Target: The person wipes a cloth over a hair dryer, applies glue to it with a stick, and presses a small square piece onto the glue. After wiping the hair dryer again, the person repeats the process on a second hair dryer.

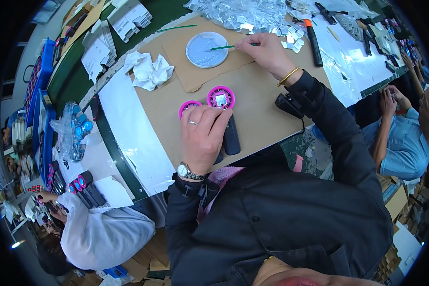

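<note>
My right hand pinches a thin green stick. The stick's tip reaches into a round white dish holding a pale bluish paste. My left hand is closed over two dark-handled devices with pink round heads, lying side by side. The right-hand device shows its pink ring with a small whitish square plate inside. My fingers partly cover the other pink head, and its handle is mostly hidden. Brown cardboard lies beneath the devices, with another piece under the dish.
Crumpled white tissue lies left of the dish, and a second green stick behind it. At the back are clear plastic packets and an orange-and-black handled tool. People sit at left and right.
</note>
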Demonstrator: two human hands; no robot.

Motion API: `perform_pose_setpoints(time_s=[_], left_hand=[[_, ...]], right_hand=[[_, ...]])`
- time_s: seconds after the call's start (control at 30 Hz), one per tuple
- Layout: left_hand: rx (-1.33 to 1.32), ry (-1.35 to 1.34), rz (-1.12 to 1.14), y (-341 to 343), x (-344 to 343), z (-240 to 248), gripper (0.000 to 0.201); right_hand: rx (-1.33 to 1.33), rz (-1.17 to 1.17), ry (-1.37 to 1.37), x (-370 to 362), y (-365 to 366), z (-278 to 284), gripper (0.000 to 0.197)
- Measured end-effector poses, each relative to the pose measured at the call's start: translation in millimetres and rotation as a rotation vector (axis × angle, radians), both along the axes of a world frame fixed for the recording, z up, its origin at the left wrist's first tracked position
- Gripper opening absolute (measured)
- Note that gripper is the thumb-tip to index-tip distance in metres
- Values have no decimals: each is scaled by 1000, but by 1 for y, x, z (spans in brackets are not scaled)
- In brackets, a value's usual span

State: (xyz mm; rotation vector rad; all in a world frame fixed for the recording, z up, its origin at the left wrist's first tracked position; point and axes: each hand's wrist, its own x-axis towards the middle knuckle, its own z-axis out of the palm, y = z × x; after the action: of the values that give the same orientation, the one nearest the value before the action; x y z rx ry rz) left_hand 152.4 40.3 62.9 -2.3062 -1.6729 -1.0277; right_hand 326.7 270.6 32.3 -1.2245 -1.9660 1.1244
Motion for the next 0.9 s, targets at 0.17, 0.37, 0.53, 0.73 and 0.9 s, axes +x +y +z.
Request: perform_pose_setpoints(time_s=[0.17,0.37,0.53,0.73,0.9], left_hand=[[16,1,15,1,3,-1,29],[23,-14,31,2,6,-4,29],[63,-31,62,5,8,-11,28],[63,-16,66,3,8,-7,26],[65,-45,73,-1,8,-10,26]], right_hand=[[-22,35,-10,-1,2,-2,34],[-256,-16,117,-2,3,4,33],[-348,-2,288,5,-8,40,30],[87,-16,163,9,-7,21,27],[-223,-54,234,15,-13,37,26]])
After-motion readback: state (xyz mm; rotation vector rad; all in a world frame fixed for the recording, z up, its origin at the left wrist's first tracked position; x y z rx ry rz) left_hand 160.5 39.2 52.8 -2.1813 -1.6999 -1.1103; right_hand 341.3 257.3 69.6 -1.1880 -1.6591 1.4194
